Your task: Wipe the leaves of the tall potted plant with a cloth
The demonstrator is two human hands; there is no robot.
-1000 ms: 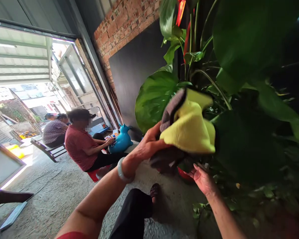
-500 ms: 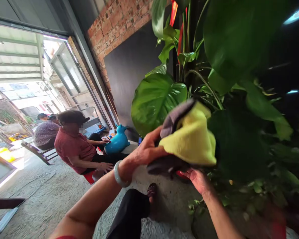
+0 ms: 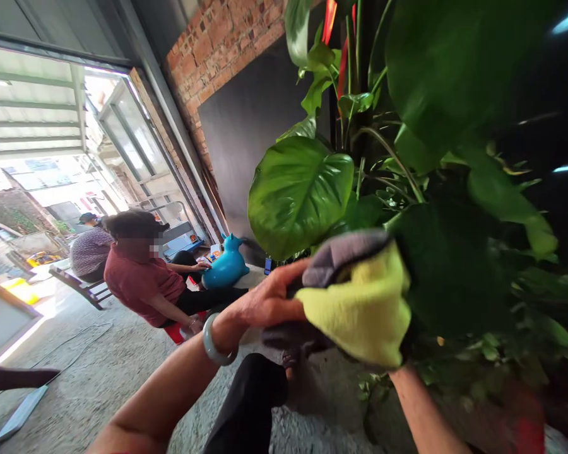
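A folded cloth [image 3: 355, 309], yellow on one face and grey on the other, is bunched up in front of a large leafy plant [image 3: 303, 195]. My left hand [image 3: 277, 296], with a pale bangle [image 3: 213, 340] on its wrist, is closed on the cloth's left side, thumb along the yellow face. My right hand [image 3: 401, 376] is behind and under the cloth; only its wrist and forearm show, so its fingers are hidden. Broad green leaves stand just behind and to the right of the cloth.
A person in a red shirt [image 3: 142, 277] sits at the left, one hand by a blue animal-shaped toy [image 3: 224, 261]. Another person [image 3: 89, 246] sits farther back near a wooden chair [image 3: 80, 287]. A dark panel [image 3: 246, 113] leans against the brick wall. My knee [image 3: 250, 403] is below.
The cloth has moved down and now covers my right hand, whose fingers showed below it before. My left hand has shifted slightly left and down with the cloth.
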